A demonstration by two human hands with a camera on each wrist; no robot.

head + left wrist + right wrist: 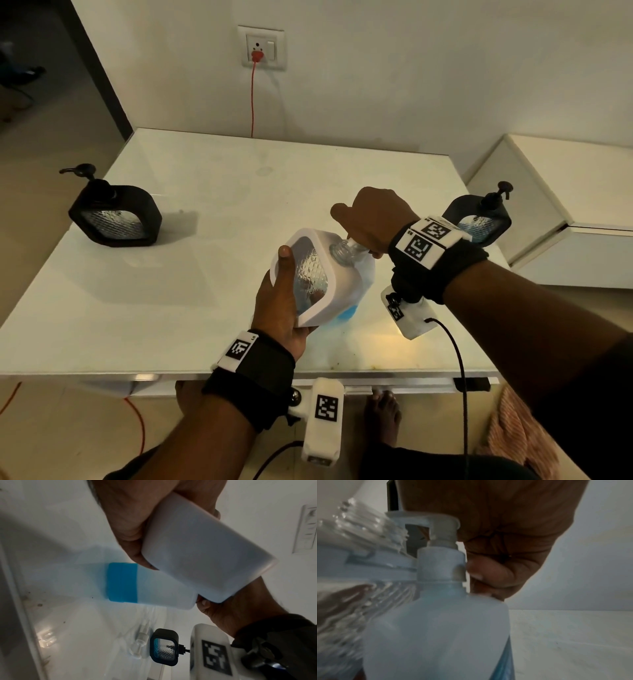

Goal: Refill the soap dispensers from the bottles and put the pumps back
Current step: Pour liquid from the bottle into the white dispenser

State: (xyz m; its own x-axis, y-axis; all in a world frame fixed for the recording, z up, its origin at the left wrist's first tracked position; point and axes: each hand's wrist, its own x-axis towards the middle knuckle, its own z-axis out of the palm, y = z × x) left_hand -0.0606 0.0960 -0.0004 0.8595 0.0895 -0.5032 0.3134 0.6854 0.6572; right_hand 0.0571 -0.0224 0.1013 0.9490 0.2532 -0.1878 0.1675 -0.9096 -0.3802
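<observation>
White wall (411, 68) rises behind a glossy white table (171, 308), with a socket (262, 48) on it and a red cord (252, 99) hanging down to the table's far edge. Near the middle of the table, the left hand (279, 308) holds a white-framed soap dispenser (329, 274) tilted, its grip wrapped round the base and side with the thumb lying along the clear front pane. The dispenser's open glass neck points right, meeting the spout of a pump on a frosted refill bottle (436, 628) that stands on the table just behind it and has blue liquid low inside. The right hand (373, 219) is on top of that bottle's pump (440, 534), its grip curled over the pump head, fingertips by the collar. A black dispenser (116, 214) with its pump on stands well apart at the far left. Another black dispenser (479, 219), partly filled with blue, stands at the right edge, beyond the right wrist. In the left wrist view a loose clear pump (139, 642) lies on the table beside it.
</observation>
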